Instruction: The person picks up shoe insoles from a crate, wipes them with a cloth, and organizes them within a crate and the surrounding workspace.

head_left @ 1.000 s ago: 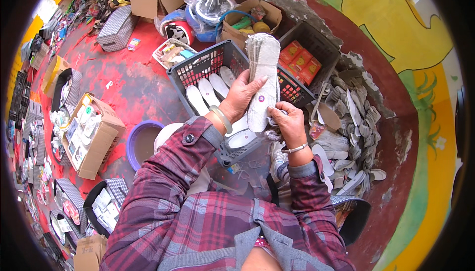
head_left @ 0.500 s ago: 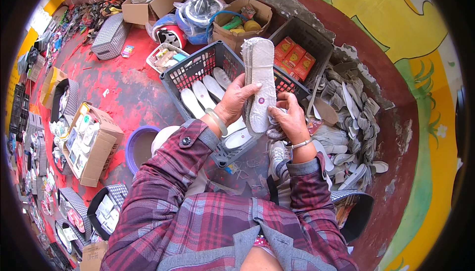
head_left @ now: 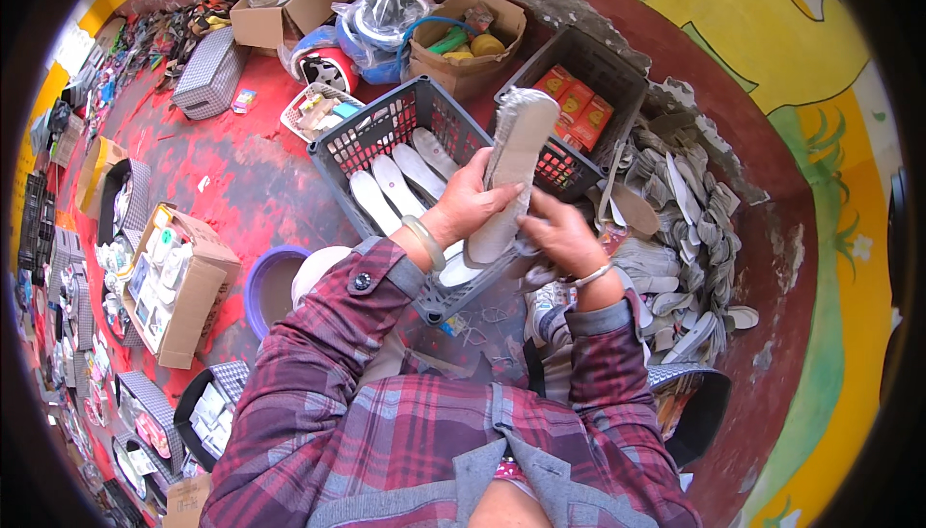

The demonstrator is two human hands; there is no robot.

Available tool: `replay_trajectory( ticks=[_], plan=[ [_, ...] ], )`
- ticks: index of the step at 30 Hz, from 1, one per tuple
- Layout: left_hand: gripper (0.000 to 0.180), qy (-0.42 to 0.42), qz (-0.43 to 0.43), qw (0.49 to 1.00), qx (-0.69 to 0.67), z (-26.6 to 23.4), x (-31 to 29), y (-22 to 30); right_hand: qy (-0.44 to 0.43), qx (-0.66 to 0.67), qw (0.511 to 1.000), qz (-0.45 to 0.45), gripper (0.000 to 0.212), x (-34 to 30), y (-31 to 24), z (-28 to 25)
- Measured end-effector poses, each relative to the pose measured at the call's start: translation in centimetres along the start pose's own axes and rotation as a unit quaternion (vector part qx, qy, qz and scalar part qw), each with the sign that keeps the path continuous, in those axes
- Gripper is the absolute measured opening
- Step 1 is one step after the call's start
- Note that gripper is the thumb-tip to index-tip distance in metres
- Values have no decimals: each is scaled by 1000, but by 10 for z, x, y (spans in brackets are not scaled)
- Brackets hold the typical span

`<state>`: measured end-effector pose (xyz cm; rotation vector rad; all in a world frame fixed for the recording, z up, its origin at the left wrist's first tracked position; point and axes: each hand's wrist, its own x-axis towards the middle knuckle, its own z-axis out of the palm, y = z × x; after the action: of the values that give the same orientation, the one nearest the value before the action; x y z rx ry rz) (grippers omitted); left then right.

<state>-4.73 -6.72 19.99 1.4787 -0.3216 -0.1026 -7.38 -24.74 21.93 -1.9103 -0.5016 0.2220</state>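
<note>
My left hand is closed round a stack of pale insoles, held upright and tilted, with a beige-grey face showing. Close beside the stack's lower right edge, my right hand is smeared by motion, its fingers bent. A greyish crumpled thing shows under those fingers, too blurred to name. Below the insoles stands a dark grey plastic crate holding several white insoles laid side by side; the held stack and my left hand hide part of it. To the right lies a large heap of grey insoles.
Behind are a dark crate with orange boxes, a carton of mixed items and a bagged helmet. At left stand a purple basin and an open carton. A painted wall curves round the right.
The insole stack has tilted right and turned, so its white face with a round mark no longer shows; a beige-grey face does. My right hand has shifted slightly and blurred.
</note>
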Motion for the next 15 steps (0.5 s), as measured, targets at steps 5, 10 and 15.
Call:
replay_trajectory(
  ticks=[5, 10, 15],
  plan=[
    [39, -133, 25, 964, 230, -10, -7, 36, 96, 108, 988, 49, 82, -10, -42, -56],
    [34, -209, 31, 911, 355, -11, -14, 36, 1, 26, 995, 99, 64, -20, -45, -52],
    [52, -251, -19, 907, 338, -13, -14, 45, 55, 137, 982, 121, 29, -28, -39, -50]
  ],
)
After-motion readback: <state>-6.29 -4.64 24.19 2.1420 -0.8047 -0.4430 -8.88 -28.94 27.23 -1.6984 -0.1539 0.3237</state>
